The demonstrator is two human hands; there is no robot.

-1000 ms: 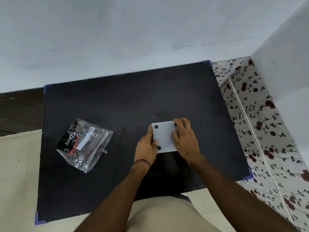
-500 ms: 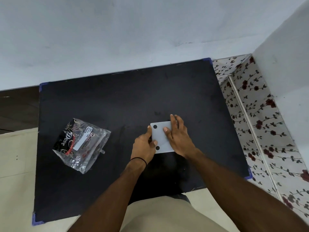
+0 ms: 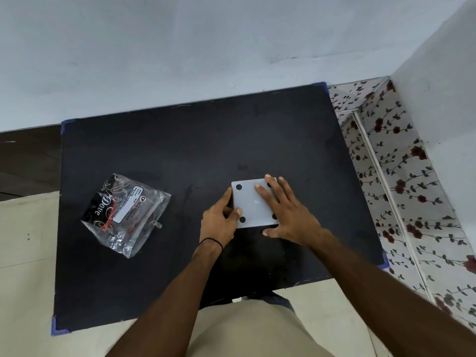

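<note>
A white square plate (image 3: pixel 251 202) with black dots near its corners lies flat on the black table (image 3: pixel 180 150), right of centre. My left hand (image 3: pixel 220 222) holds the plate's left edge, thumb on top and fingers along the side. My right hand (image 3: pixel 288 215) lies flat on the plate's right half with straight, spread fingers, and its thumb rests on the table below the plate. It hides the plate's right edge.
A clear plastic pouch (image 3: pixel 123 215) with a black and red printed card inside lies on the table's left part. A pale wall runs behind the table. Floral-patterned floor tiles (image 3: pixel 401 176) lie to the right.
My right hand has opened out and now lies flat and spread on the plate, its thumb moved down below the plate's near edge. The left hand keeps its hold on the left edge.
</note>
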